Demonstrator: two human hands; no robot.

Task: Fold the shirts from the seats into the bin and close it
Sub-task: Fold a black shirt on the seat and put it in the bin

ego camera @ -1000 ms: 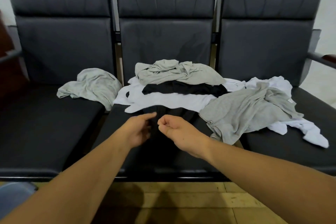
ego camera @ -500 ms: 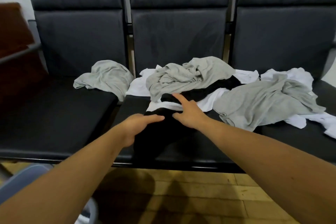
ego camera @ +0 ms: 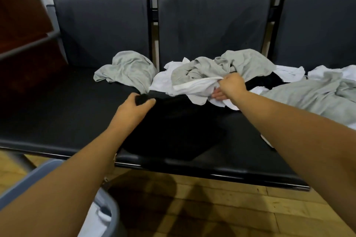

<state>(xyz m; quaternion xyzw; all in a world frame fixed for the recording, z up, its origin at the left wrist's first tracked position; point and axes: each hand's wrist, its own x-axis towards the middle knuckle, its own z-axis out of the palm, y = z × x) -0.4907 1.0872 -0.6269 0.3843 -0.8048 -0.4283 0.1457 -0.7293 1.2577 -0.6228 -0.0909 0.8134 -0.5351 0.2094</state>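
Black shirt [ego camera: 173, 132], at frame centre on the seat [ego camera: 57, 113], is gripped at a corner by the left hand [ego camera: 134, 108]. An overlapping white shirt [ego camera: 194, 87] is pinched by the right hand [ego camera: 232, 84]. Freeing the black shirt seems the step in hand. Flattening and folding are called for next, then the lower-left bin [ego camera: 44, 170].

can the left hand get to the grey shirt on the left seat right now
Probably, but not freely. The grey shirt lies uncovered on the left seat, just beyond the left hand. That hand grips the black shirt, though, and would have to let go first.
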